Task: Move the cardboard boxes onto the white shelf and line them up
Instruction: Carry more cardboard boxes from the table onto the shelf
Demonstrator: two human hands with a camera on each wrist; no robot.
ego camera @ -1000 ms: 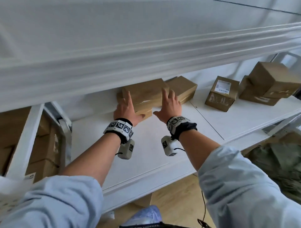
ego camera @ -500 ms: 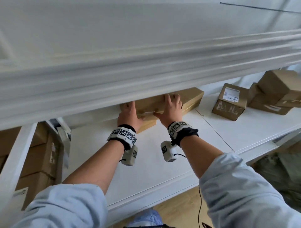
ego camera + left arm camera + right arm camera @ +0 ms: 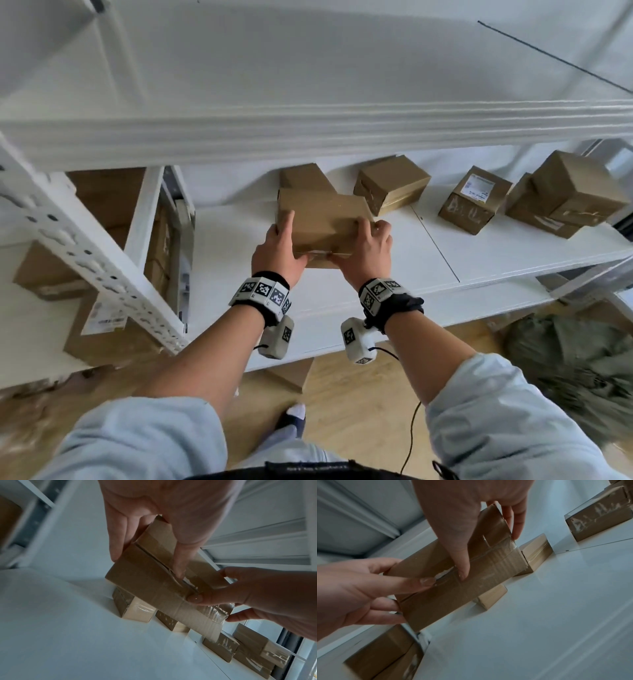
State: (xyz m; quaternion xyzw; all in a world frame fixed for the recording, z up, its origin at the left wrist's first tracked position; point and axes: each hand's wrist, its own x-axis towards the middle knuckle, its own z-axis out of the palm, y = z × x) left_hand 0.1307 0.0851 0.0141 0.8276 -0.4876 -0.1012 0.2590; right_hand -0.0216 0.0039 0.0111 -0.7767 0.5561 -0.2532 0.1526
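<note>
Both my hands hold a flat taped cardboard box tilted above the white shelf. My left hand grips its left end, thumb on the underside seam. My right hand grips the right end, thumb under, fingers on the far edge. Behind it on the shelf stand a small box and a second box. Further right sit a labelled box and a stack of two boxes.
The upper shelf board hangs low over the back boxes. A perforated white upright stands at the left, with more boxes on the neighbouring rack. One box lies on the wooden floor under the shelf, beside a grey-green bag.
My hands lay on a flat box far back under the upper shelf. Now they grip its ends and have lifted and drawn it toward the front. The camera view has tipped down.
</note>
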